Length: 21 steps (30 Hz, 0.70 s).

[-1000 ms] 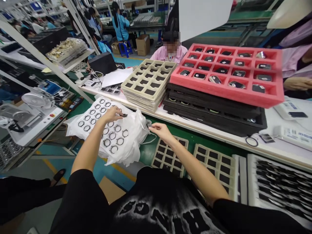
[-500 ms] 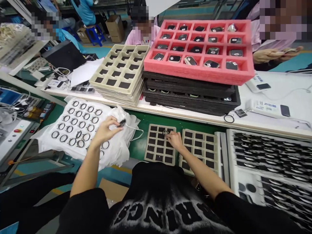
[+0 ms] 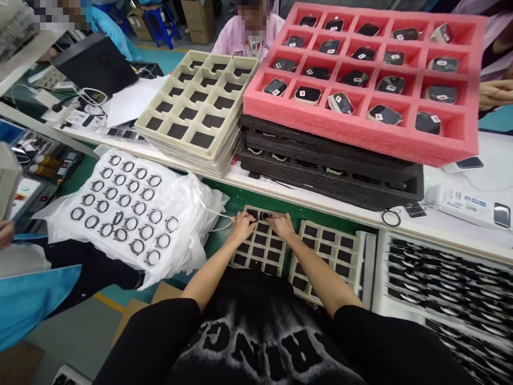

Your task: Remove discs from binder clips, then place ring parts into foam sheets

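Observation:
My right hand point(image 3: 282, 225) pinches a thin dark ring point(image 3: 265, 216) over the far row of a beige compartment tray point(image 3: 245, 250) with black pads. Just left of it, my left hand point(image 3: 243, 226) reaches over the same tray's far left corner, its fingertips pressed together. What lies between those fingertips is too small to make out. A second beige padded tray point(image 3: 289, 280) sits to the right, partly behind my right forearm. On my left, rows of similar rings point(image 3: 124, 200) rest on a white sheet-covered pile point(image 3: 185, 231).
A pink foam tray point(image 3: 360, 128) of watches tops black foam trays point(image 3: 328, 174) on the white shelf ahead. Beside them stands a stack of beige trays point(image 3: 188, 155). At right is a white tray point(image 3: 380, 267) with dark parts. A person in pink point(image 3: 229, 37) faces me; another in blue is at left.
My left hand has moved right from the white pile, where it held a small black object, to the beige tray. My right hand stays there with the ring. The view has shifted closer.

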Tool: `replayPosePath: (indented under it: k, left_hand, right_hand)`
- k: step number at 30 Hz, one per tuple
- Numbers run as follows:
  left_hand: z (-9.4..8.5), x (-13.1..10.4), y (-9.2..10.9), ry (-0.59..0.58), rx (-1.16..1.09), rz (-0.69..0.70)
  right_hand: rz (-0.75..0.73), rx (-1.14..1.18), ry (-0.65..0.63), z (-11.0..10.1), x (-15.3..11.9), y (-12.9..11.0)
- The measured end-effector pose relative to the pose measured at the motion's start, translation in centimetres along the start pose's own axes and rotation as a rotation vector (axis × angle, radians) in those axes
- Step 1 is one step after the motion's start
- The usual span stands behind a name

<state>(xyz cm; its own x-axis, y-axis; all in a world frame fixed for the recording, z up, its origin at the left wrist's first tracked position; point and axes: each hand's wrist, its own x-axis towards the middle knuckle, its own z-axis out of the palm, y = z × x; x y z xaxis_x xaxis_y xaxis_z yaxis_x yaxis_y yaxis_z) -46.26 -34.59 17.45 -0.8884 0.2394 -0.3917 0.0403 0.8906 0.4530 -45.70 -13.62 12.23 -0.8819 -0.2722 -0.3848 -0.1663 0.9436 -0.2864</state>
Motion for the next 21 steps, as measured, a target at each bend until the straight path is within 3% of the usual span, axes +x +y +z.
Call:
replayPosePath:
  k: [5, 9, 15, 21]
  left_hand:
    - [1.4, 3.5, -0.8, -0.008, 0.073, 0.099]
    - [2.0, 4.9, -2.1, -0.047, 0.125, 0.14]
    - [1.3, 4.9, -3.9, -0.075, 0.206, 0.164]
    - [1.2, 4.6, -3.9, -0.078, 0.252, 0.202]
  right_hand:
    - [-0.038, -0.048, -0.001, 0.7, -3.0, -0.4]
    - [-0.044, -0.079, -0.035, 1.6, -4.1, -1.6]
    - [-0.027, -0.066, -0.063, 2.2, -4.1, -3.0]
    - [0.057, -0.034, -0.061, 2.6, -4.5, -4.1]
